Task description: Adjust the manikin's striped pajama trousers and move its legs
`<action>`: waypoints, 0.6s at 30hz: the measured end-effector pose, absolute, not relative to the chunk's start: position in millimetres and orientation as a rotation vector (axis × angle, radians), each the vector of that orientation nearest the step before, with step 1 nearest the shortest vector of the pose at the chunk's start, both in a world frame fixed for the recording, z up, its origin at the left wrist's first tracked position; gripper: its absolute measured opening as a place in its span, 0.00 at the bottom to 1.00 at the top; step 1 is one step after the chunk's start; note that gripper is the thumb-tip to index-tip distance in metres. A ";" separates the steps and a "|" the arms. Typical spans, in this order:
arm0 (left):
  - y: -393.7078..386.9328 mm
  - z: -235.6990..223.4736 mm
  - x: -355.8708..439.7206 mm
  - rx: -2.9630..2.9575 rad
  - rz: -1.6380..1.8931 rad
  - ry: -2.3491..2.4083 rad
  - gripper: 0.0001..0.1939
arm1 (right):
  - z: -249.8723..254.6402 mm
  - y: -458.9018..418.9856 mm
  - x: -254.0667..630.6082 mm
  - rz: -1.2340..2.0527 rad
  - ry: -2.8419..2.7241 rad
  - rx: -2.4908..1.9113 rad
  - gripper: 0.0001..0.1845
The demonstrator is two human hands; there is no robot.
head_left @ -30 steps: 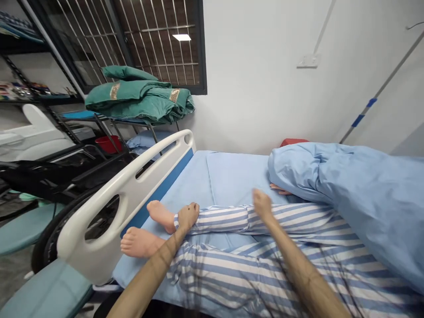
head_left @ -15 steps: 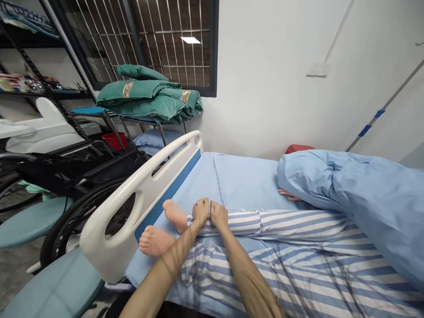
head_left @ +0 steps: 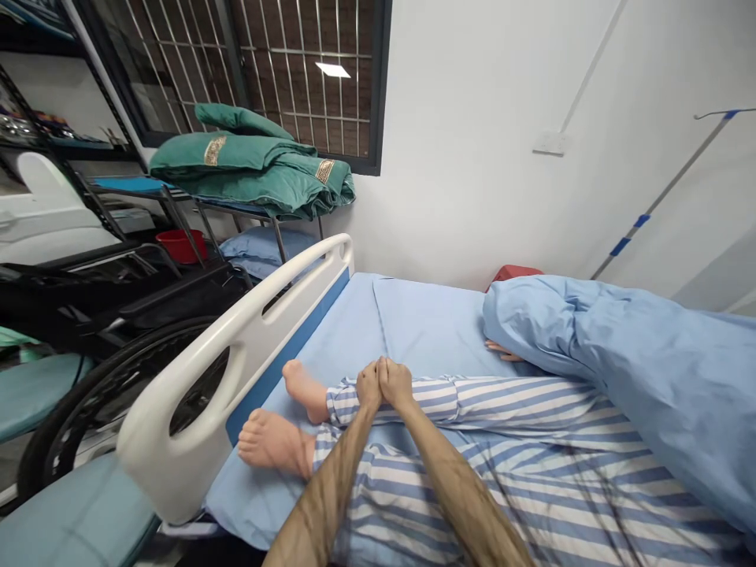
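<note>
From the head view, the left hand (head_left: 368,386) and right hand (head_left: 395,383) meet side by side on a striped trouser leg (head_left: 508,402), just past its cuff; their fingers curl onto the cloth, but I cannot tell whether they clench it; two bare feet (head_left: 304,391) lie just left of the hands on a blue bed sheet (head_left: 425,331); further left, a white bed rail (head_left: 248,339) stands between the hands and a wheelchair wheel (head_left: 100,358); a blue quilt (head_left: 638,378) lies right of them; folded green quilts (head_left: 248,153) sit well beyond the rail.
</note>
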State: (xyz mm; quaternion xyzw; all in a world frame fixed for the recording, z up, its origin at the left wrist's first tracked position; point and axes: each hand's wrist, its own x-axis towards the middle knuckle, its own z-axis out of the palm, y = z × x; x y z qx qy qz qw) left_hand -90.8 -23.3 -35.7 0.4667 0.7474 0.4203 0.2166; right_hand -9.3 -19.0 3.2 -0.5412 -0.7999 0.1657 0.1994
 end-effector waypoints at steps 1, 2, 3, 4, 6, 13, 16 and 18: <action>-22.7 -36.4 -91.0 1.292 1.167 2.070 0.18 | 4.2 -18.1 -4.7 0.401 -2.290 -1.482 0.28; -22.1 -37.5 -90.8 1.289 1.177 2.069 0.18 | 3.9 -17.0 0.4 0.361 -2.312 -1.462 0.26; -21.7 -39.1 -90.4 1.286 1.193 2.071 0.19 | 2.3 -15.8 5.7 0.347 -2.302 -1.465 0.25; -21.6 -40.7 -89.9 1.284 1.210 2.077 0.20 | -0.4 -14.5 10.8 0.361 -2.278 -1.488 0.25; -22.6 -43.0 -88.9 1.290 1.222 2.099 0.20 | -7.5 -12.0 18.9 0.417 -2.173 -1.569 0.27; -15.3 -12.2 -76.3 1.286 1.219 2.053 0.20 | -16.0 -3.1 26.4 0.584 -1.872 -1.571 0.31; -4.8 3.5 -59.3 1.275 1.354 1.910 0.21 | -14.2 1.0 28.3 0.650 -1.799 -1.554 0.29; -1.8 2.7 -47.5 1.281 1.375 1.832 0.21 | -14.2 2.9 29.9 0.715 -1.756 -1.542 0.28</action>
